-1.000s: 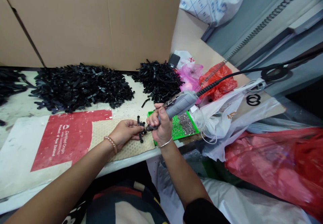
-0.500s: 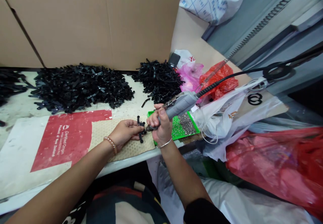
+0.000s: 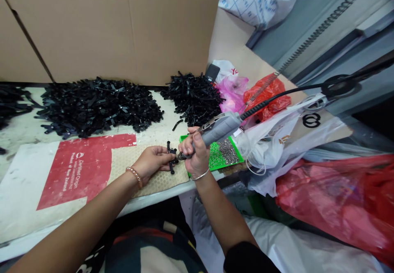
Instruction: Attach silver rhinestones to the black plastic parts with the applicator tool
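Note:
My left hand (image 3: 154,161) pinches a small black plastic part (image 3: 172,167) with several arms, just above a beige honeycomb-patterned mat (image 3: 147,187). Wrapped round a grey electric screwdriver (image 3: 220,128) is my right hand (image 3: 197,154), fingers closed on its lower end. The screwdriver slants down to the left, and its tip meets the black part beside my left fingertips. The exact contact point is too small to make out. Partly behind my right hand lies a green tray (image 3: 238,155) of small metal screws (image 3: 227,150).
Heaps of black plastic parts (image 3: 101,107) and black strips (image 3: 192,96) lie along a tall cardboard wall (image 3: 123,27). A red-and-white cardboard sheet (image 3: 76,170) is at left. Plastic bags (image 3: 267,96) crowd the right. The screwdriver's black cable (image 3: 292,90) runs up right.
Almost nothing differs. Both hands, the black part and the screwdriver hold the same place, with only a very slight shift of the view.

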Motion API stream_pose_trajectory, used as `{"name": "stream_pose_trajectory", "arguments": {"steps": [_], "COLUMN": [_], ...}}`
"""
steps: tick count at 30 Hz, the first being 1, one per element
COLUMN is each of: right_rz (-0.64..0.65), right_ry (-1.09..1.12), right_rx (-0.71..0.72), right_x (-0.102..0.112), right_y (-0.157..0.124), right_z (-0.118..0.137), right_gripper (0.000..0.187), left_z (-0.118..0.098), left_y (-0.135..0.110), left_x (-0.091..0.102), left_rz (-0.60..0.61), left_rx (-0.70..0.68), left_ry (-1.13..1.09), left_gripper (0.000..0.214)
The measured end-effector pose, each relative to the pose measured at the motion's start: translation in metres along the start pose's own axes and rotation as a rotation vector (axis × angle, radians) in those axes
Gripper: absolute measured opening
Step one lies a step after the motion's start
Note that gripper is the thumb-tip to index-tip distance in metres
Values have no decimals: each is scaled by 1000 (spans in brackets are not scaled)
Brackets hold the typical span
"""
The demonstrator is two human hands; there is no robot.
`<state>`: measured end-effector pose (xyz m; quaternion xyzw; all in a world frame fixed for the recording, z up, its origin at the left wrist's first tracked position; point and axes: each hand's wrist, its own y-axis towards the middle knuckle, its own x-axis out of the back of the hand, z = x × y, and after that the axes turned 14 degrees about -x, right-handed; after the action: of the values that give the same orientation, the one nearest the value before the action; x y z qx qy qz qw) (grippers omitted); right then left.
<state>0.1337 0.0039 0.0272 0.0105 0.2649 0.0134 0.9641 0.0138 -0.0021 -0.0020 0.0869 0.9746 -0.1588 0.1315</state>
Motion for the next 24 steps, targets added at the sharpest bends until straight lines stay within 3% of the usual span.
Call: {"name": "stream_pose_trajectory", "arguments": {"steps": [24], "right_rz": [29], "right_ry": [-92], "right_rx": [-13], "right_x": [6], "right_y": [-4], "right_z": [-4], "right_gripper": [33], "left_z": [7], "left_y": [7], "left_x": [3], "left_rz": [15], "left_rx": [-20], "left_ry": [-24], "left_gripper": [37]}}
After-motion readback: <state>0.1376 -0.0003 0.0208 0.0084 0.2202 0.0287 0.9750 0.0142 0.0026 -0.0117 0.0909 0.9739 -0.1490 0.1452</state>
